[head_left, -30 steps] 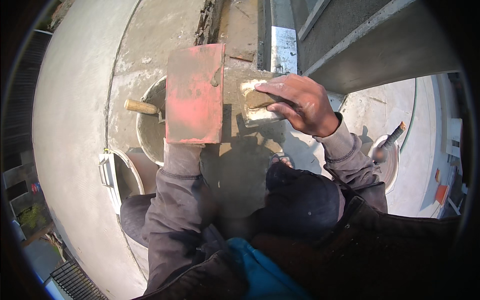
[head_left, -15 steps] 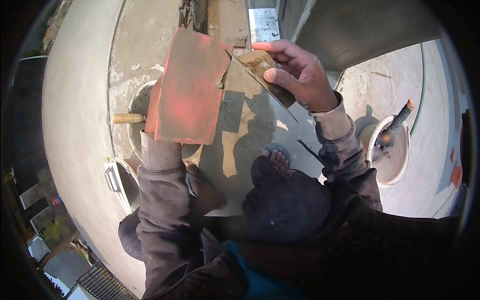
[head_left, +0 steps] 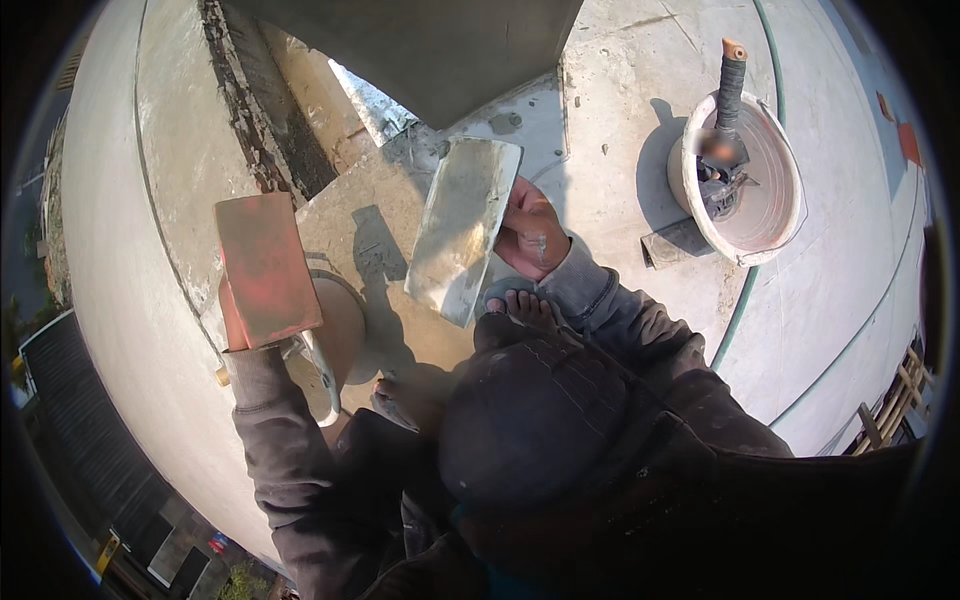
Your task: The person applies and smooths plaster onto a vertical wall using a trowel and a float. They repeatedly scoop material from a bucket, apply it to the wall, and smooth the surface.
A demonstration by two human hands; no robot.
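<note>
Red board in the left grip, flat trowel in the right grip

Between nine and ten o'clock from the middle of the view, the left grip holds the red board from behind, its smeared face turned up; the fingers are hidden, so how narrowly they close cannot be told. A round bucket, partly covered, sits just beside it toward nine. A grey concrete slab juts in at twelve. Below it, just short of the centre, the flat trowel shows its pale, streaked plate, tilted, well apart from the board. The right grip, toward one o'clock, is closed on the trowel, fingers curling behind the plate. A foot with bare toes shows near the centre. At two o'clock a white-rimmed bucket holds a tool with a black-wrapped handle; a green hose runs past it.
</note>
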